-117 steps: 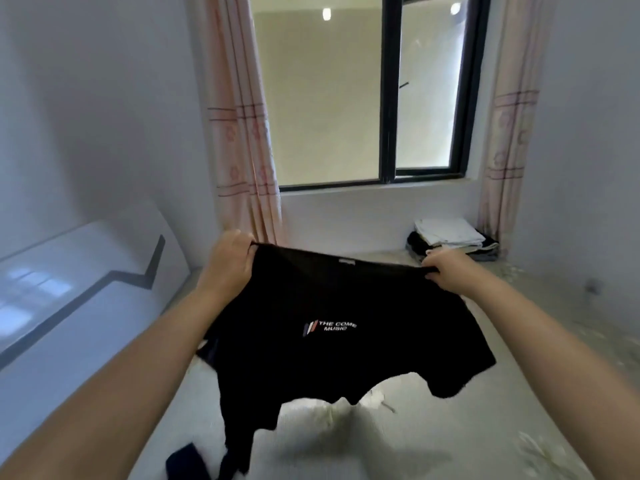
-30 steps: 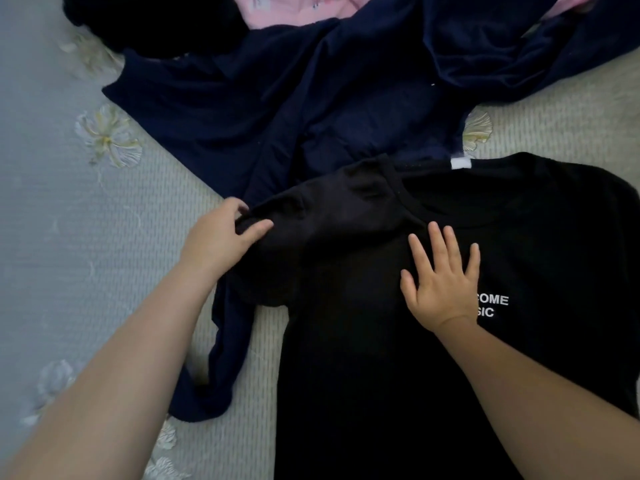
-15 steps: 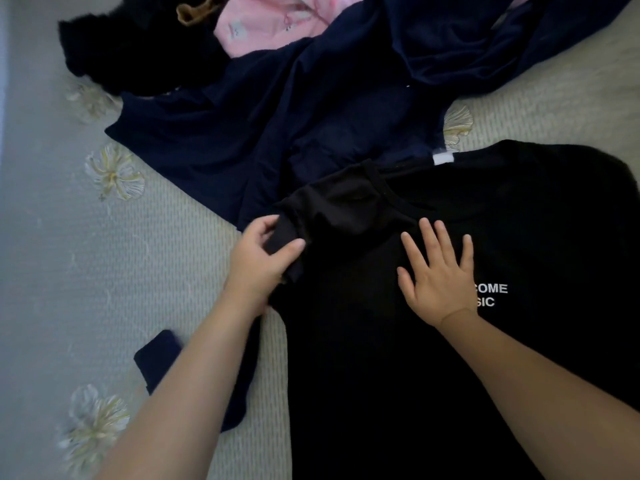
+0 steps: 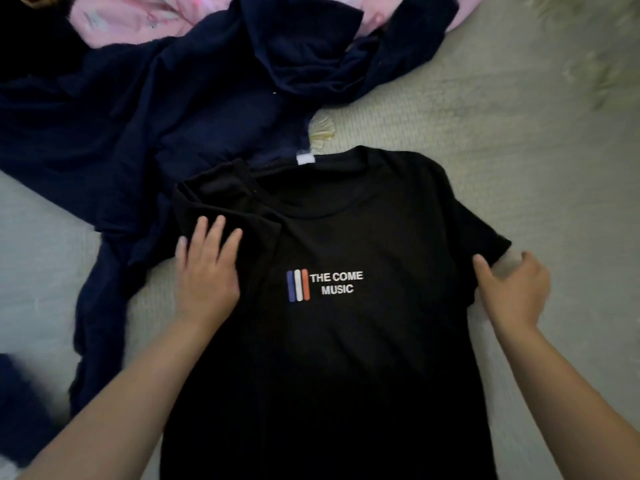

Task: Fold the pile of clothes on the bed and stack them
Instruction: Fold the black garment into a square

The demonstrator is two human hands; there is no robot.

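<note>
Inspector: Position of the black T-shirt (image 4: pixel 346 341)?

Onlooker: Front up on the bed (image 4: pixel 519 133), collar against the navy garment (image 4: pixel 156 116); pink clothing (image 4: pixel 138 19) lies beyond.

Inspector: Hands?

Onlooker: Left hand (image 4: pixel 206 271) lies flat, fingers (image 4: pixel 221 230) spread, on the tucked-in sleeve, gripping nothing. Right hand (image 4: pixel 512 289) is closed, pinching the other sleeve's edge.

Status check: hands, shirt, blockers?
Left hand flat on folded sleeve. Right hand pinching other sleeve. Black T-shirt face up. Navy garment under its shoulder.
</note>
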